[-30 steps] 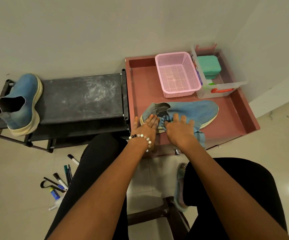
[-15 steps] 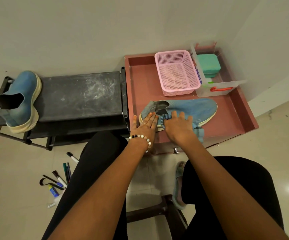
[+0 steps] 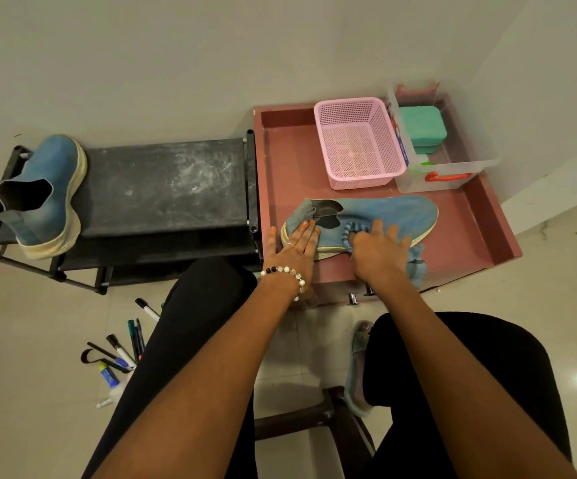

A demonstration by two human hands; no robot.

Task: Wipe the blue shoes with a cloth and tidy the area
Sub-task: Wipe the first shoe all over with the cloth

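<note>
A blue shoe [image 3: 395,212] lies on its side on the red tray-like table [image 3: 287,160], toe to the right. My left hand [image 3: 297,245], with a bead bracelet at the wrist, rests flat on the shoe's heel and holds it down. My right hand [image 3: 376,250] presses a blue striped cloth [image 3: 416,266] against the shoe's side near the sole. Part of the cloth hangs past the table's front edge. The second blue shoe [image 3: 43,195] stands on the left end of a black shoe rack [image 3: 166,184].
A pink mesh basket [image 3: 359,143] and a clear box [image 3: 449,169] holding a green container [image 3: 421,127] sit at the table's back. Several markers and a small tube [image 3: 121,350] lie scattered on the floor at my left. A wall rises close behind.
My right hand with the cloth has slid a little to the right along the shoe's side. My left hand stays on the heel.
</note>
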